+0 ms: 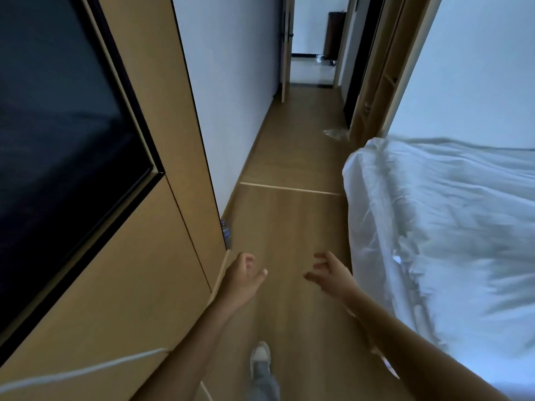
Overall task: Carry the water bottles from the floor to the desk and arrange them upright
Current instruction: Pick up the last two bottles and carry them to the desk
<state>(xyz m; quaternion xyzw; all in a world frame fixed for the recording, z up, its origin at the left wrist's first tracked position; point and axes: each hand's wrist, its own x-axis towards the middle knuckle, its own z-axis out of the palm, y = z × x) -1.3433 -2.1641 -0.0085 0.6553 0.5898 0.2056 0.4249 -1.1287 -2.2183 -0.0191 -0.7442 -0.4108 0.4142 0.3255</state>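
Note:
A clear water bottle point(226, 230) with a blue label stands on the wooden floor, tucked against the corner where the wood wall panel meets the white wall; only part of it shows. My left hand point(242, 274) hovers a little below and right of it, fingers loosely curled, holding nothing. My right hand point(330, 272) is further right over the floor, fingers spread and relaxed, holding nothing. The desk is not in view.
A bed with a white duvet point(434, 227) fills the right side. A wood wall panel point(139, 270) with a dark TV screen point(58, 125) is on the left. Crumpled clear plastic point(335, 134) lies on the floor down the corridor. My shoe point(260, 355) is below.

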